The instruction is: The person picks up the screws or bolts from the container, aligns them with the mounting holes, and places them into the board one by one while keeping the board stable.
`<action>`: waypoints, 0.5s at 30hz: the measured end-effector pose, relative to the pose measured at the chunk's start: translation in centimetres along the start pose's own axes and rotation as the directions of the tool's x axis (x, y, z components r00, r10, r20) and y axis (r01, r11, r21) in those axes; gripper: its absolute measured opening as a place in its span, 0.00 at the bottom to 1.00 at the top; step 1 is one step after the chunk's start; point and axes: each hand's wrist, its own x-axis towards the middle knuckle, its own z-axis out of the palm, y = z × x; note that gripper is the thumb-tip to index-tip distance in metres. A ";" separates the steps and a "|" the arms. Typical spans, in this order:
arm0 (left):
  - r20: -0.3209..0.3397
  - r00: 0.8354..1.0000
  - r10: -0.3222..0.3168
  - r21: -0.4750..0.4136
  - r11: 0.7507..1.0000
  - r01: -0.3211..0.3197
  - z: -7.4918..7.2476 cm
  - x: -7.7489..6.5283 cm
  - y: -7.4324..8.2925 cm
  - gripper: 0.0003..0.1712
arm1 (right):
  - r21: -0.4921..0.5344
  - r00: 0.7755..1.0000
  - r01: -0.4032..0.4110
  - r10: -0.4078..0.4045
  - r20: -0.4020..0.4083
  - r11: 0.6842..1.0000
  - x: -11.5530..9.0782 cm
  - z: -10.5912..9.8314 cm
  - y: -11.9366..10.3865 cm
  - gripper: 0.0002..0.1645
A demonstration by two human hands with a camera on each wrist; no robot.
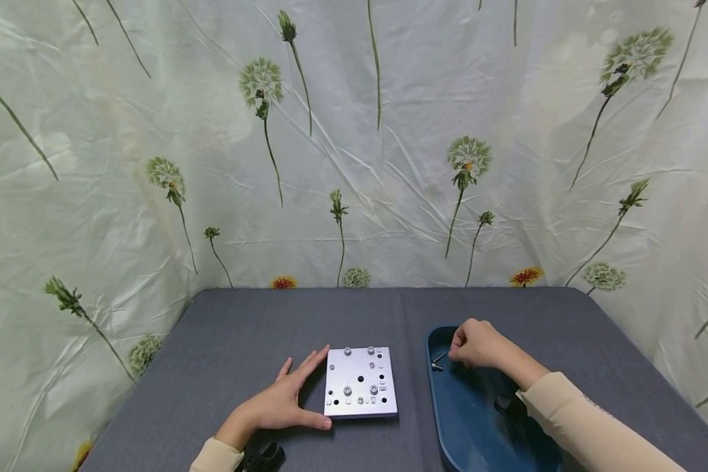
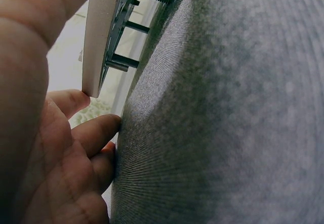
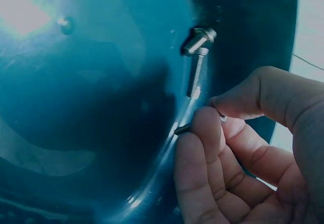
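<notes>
A square silver metal plate [image 1: 360, 383] with holes and several screw heads sits on the table; in the left wrist view, threaded screw shanks [image 2: 125, 60] stick out beneath it. My left hand [image 1: 283, 401] holds the plate at its left side, thumb by the near corner and index fingertip by the far one. Inside a blue tray [image 1: 438, 419], my right hand [image 1: 476, 344] pinches a small screw [image 3: 183, 129] between thumb and fingers, which hide most of it. Two loose screws [image 3: 198, 74] lie close by along the tray's edge.
Grey cloth covers the table [image 1: 271, 314]. The tray stands to the right of the plate, its raised wall around it. A white curtain [image 1: 354, 164] with printed dandelions hangs behind the table. A dark object [image 1: 263, 457] shows at my left wrist.
</notes>
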 end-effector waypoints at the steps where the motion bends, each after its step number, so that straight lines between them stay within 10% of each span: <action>1: -0.001 1.000 -0.002 0.001 1.000 0.002 0.0 0.0 0.0 0.73 | 0.011 1.000 -0.002 0.002 0.008 1.000 -0.1 -0.1 0.0 0.13; 15: -0.001 1.000 0.006 -0.004 1.000 -0.006 0.0 0.0 0.1 0.73 | 0.134 0.996 0.022 -0.033 0.083 0.991 -0.6 -1.6 -1.0 0.03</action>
